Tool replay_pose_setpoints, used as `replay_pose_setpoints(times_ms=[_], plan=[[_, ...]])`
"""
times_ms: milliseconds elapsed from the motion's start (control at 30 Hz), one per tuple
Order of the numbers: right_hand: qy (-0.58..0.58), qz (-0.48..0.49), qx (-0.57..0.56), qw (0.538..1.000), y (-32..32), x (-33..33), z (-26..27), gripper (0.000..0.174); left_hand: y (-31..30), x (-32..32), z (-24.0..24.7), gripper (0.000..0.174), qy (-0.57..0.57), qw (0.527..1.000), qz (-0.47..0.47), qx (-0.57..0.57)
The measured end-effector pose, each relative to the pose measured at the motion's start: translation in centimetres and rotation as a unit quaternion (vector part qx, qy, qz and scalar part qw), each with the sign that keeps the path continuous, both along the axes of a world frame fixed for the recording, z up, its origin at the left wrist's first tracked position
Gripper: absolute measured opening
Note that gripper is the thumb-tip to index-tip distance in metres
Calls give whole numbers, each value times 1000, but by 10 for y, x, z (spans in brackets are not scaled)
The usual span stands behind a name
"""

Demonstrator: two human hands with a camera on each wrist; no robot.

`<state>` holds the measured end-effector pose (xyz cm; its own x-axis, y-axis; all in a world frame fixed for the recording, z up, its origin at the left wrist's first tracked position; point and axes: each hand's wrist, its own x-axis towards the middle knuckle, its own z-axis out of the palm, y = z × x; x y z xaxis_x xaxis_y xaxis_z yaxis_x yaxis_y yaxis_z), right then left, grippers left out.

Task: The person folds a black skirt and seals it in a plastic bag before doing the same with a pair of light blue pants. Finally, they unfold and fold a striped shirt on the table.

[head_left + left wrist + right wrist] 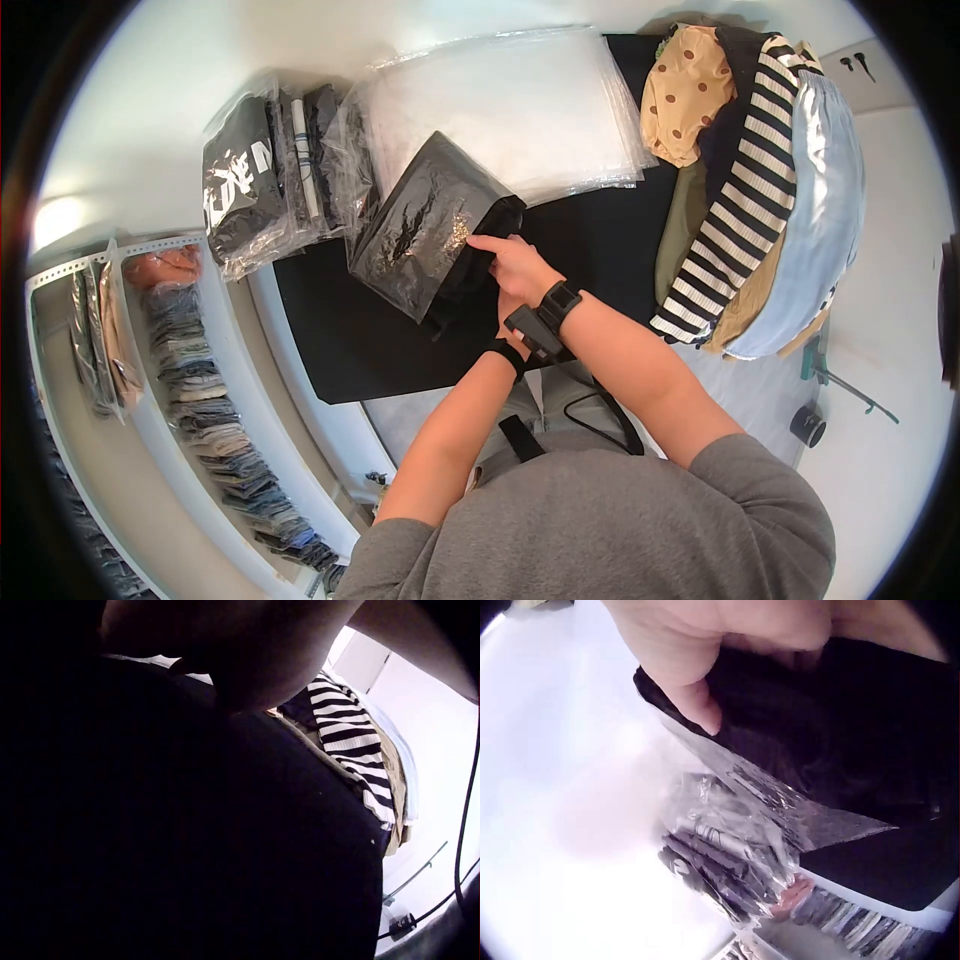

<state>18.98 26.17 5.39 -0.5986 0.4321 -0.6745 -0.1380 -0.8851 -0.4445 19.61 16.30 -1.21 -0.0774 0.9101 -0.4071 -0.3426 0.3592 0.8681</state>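
A folded black garment lies partly inside a clear plastic bag, tilted over the near middle of the black table. My right hand grips the garment at the bag's right end, its thumb laid along the top, as the right wrist view also shows. Beneath the right wrist, my left hand is close against the garment's near edge. Its fingers are hidden behind the right hand and the cloth, so I cannot tell how they hold. Dark cloth fills most of the left wrist view.
A stack of clear bags lies at the back of the table. Bagged dark garments stand at the left back. Loose clothes, including a striped top, are heaped at the right. Shelves of folded clothes stand at the left.
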Motion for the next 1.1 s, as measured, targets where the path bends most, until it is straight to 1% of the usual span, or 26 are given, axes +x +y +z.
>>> replay_pose_setpoints(times_ms=[33,67,133,167,233,267,333,367,433,467,533,567,600,667,700,733,767,800,833,900,933,1000,1067,1100], plan=[[-3,14,-1,1000,-1,0,5,85,0,1,0,50,33,999,-6,8],[-4,16,0,1000,-4,-5,-2,85,0,2,1,49,66,998,-12,16],[-64,-109,23,992,-13,-16,-23,48,1,2,1,46,132,990,-24,30],[-64,-105,24,992,-15,-16,-30,48,1,1,2,44,166,985,-29,36],[-15,-43,82,996,-17,-15,-38,81,4,0,4,42,232,971,-39,49],[-15,-40,84,996,-18,-17,-39,81,5,0,5,41,265,962,-44,56],[-99,-50,140,984,-19,-19,-41,72,8,0,8,38,329,940,-55,68],[-99,-48,141,984,-17,-18,-27,72,8,1,9,37,360,928,-60,72],[-17,-110,-11,994,-12,-10,-4,58,8,1,12,35,421,901,-72,80],[-17,-108,-12,994,-12,-6,-9,58,7,1,14,34,452,885,-78,84],[46,-165,1,985,-13,5,-21,46,4,0,19,32,511,850,-92,88],[44,-158,13,986,-14,14,-8,32,3,-1,22,32,540,831,-98,91],[55,-157,2,986,-16,26,7,26,1,0,24,31,568,811,-105,94],[67,-179,-28,981,-21,52,17,20,1,17,31,29,535,825,-149,106],[62,-184,-37,980,-24,69,16,18,-4,26,24,40,493,815,-303,20],[56,-188,-46,979,-26,86,11,16,-14,33,22,36,504,806,-305,55],[46,-220,-74,972,-25,95,9,13,-21,36,26,34,494,824,-269,67],[6,-223,-45,974,-26,104,8,10,-26,39,29,32,482,840,-234,80],[14,-213,-44,976,-24,112,4,12,-30,37,32,32,480,843,-230,79],[21,-201,-41,979,-24,121,-7,13,-36,29,36,31,508,828,-236,29],[27,-183,-45,982,-26,120,-6,17,-38,28,33,31,507,829,-235,27],[36,-166,-51,984,-30,118,-6,20,-42,24,25,32,567,782,-257,38],[24,-105,-132,985,-33,117,-11,30,-38,25,29,32,558,783,-274,25],[14,-107,-123,986,-33,114,-15,34,-35,26,30,36,564,771,-295,10]])
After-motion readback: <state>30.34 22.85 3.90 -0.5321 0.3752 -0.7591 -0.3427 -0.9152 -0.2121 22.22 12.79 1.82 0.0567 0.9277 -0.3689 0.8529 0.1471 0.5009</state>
